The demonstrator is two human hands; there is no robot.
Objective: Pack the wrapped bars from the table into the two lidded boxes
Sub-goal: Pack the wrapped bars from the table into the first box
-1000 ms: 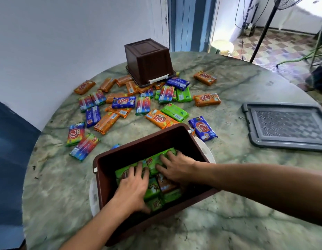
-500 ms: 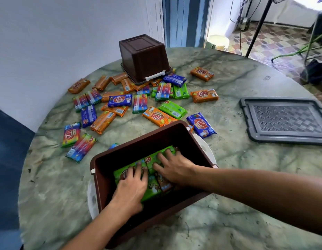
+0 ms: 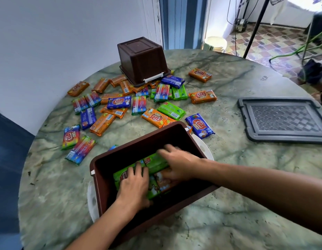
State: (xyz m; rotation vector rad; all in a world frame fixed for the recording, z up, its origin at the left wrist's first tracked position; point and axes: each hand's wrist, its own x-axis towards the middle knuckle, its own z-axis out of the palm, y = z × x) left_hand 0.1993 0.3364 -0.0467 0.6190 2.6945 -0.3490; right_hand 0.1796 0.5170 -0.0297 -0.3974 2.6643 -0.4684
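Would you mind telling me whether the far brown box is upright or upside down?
Upside down. The far box shows its flat base on top, its rim and white latch sit low, resting on bars.

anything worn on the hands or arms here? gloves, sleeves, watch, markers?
Nothing visible. The left hand and right hand are bare: no gloves, rings or tape. Both forearms are uncovered as far as the frame shows, with no sleeve edge, watch, band, cable or marker. The right hand is slightly motion-blurred, so small details there can't be ruled out.
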